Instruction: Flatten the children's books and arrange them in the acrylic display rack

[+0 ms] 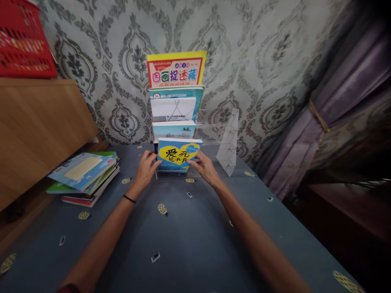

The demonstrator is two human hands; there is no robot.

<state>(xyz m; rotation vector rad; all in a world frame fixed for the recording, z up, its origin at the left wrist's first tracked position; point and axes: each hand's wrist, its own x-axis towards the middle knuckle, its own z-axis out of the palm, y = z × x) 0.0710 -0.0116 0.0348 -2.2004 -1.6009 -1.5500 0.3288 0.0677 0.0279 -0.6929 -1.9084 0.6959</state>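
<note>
The person's left hand (pixel 147 166) and right hand (pixel 205 166) are clamped on opposite edges of the blue-and-yellow book (pixel 179 154), upright at the near left of a clear tiered rack (pixel 228 147); other books (pixel 171 107) rise in tiers beyond it; left, a book stack (pixel 84 171) lies on blue cloth (pixel 180 228)

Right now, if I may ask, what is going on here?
A person's left hand and right hand grip a blue-and-yellow book by its sides, at the front of a clear tiered rack. Other books stand behind it in rising tiers. A pile of books lies off to the left.
</note>
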